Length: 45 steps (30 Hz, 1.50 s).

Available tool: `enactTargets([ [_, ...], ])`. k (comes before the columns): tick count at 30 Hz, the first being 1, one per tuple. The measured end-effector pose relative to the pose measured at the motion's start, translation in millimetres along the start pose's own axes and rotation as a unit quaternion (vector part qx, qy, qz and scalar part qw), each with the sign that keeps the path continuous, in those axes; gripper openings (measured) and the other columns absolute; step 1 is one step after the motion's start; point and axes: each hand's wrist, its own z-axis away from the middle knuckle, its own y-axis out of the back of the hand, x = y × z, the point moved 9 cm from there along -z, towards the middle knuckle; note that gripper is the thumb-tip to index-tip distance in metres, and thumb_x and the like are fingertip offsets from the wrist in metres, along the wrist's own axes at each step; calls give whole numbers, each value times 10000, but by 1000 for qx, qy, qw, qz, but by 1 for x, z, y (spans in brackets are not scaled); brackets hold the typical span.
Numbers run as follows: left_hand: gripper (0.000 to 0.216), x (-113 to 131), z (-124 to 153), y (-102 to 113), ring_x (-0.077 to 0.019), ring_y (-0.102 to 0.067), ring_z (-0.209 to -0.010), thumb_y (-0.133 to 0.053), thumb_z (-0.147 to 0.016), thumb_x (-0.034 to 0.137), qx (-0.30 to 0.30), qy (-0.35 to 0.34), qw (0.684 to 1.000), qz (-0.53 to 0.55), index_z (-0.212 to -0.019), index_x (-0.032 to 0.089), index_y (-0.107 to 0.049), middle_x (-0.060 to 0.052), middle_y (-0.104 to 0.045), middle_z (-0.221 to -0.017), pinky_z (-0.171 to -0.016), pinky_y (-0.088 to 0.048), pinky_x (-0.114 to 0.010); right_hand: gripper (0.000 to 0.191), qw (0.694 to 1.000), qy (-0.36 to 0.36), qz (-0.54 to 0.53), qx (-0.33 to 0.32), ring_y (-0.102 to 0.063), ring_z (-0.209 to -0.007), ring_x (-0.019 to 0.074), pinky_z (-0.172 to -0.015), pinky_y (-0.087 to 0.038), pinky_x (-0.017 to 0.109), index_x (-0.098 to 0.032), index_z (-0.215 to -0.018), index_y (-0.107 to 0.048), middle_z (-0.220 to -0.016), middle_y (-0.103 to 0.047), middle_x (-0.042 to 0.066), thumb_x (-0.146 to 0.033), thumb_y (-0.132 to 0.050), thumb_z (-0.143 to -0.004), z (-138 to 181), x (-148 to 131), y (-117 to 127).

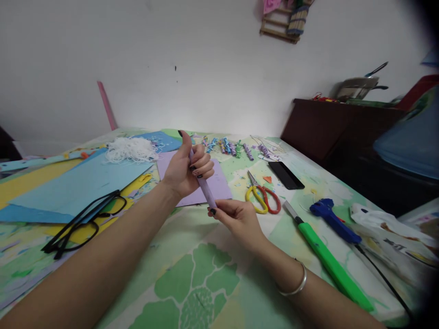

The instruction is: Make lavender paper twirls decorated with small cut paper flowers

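A thin roll of light purple paper slants between my two hands above the table. My left hand has its fingers wrapped round the upper part of the roll, thumb pointing up. At the lower end, my right hand pinches the roll between thumb and fingers. Behind them lies a flat purple sheet. Scissors with one yellow and one red handle rest to the right of the sheet, near my right hand.
Blue sheets, white shredded strands and black glasses lie left. Several small patterned paper rolls sit at the back. Right are a black phone, a green-handled cutter, a blue glue gun and plastic bags.
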Motion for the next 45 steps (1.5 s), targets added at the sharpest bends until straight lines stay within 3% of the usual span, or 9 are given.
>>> enactTargets([
  [7,615,0,-4,10,-127,-568,-586,-521,-720,750,35,-29,998,-32,-545,162,-555,-4,-527,-572,-604,-515,-270,229,999,-24,-32,-9,-676,-696,180,-652,-515,278,-122,-857,-736,-762,-730,90,-325,-650,-796,1,4,-2],
  [14,596,0,-2,13,-201,-650,-841,-485,-777,743,38,-8,996,-77,-717,172,-646,-52,-660,-787,-795,-534,-342,193,999,12,35,20,-678,-668,182,-611,-516,271,-142,-818,-732,-718,-724,71,-312,-642,-799,1,-5,5],
  [17,554,-1,-2,14,-219,-642,-862,-535,-790,693,37,-8,990,-139,-818,154,-657,-74,-665,-878,-746,-533,-342,189,999,3,20,38,-685,-677,187,-629,-531,285,-143,-831,-715,-735,-723,71,-315,-661,-774,0,-2,7],
  [21,332,-2,-4,23,-165,-613,-741,-770,-704,379,48,-9,975,-219,-902,151,-632,-26,-618,-855,-676,-518,-311,368,994,-56,-77,58,-698,-646,188,-641,-557,309,-155,-1043,-642,-723,-717,38,-320,-698,-720,-3,14,11],
  [24,293,-10,-4,26,-139,-590,-739,-784,-669,256,15,39,968,-248,-900,153,-635,1,-589,-831,-691,-527,-303,325,989,-73,-107,70,-700,-650,188,-645,-546,299,-153,-966,-646,-711,-713,34,-323,-706,-695,-6,17,15],
  [30,282,-21,-1,37,-159,-608,-744,-793,-652,255,40,72,940,-330,-873,138,-663,-12,-629,-783,-647,-557,-311,294,984,-95,-142,44,-682,-692,183,-676,-507,281,-151,-843,-649,-688,-709,29,-303,-769,-621,-11,12,16],
  [36,371,-43,8,31,-160,-638,-705,-819,-611,289,47,125,931,-341,-904,123,-666,-40,-671,-791,-543,-517,-237,409,939,-192,-276,68,-585,-540,96,-527,-459,204,-176,-832,-571,-650,-635,-39,-281,-817,-523,-7,22,24],
  [41,489,-67,31,31,-153,-649,-618,-851,-529,347,60,196,918,-338,-896,103,-638,-54,-689,-757,-505,-511,-229,563,941,-244,-234,-20,-562,-536,103,-508,-485,232,-225,-933,-466,-644,-575,-84,-276,-802,-484,-4,22,22],
  [45,542,-92,65,43,-142,-597,-452,-850,-495,362,94,260,890,-363,-881,93,-581,-35,-655,-573,-443,-500,-242,497,935,-308,-139,-105,-551,-476,124,-444,-481,238,-215,-859,-444,-556,-557,-88,-179,-761,-477,5,41,13],
])
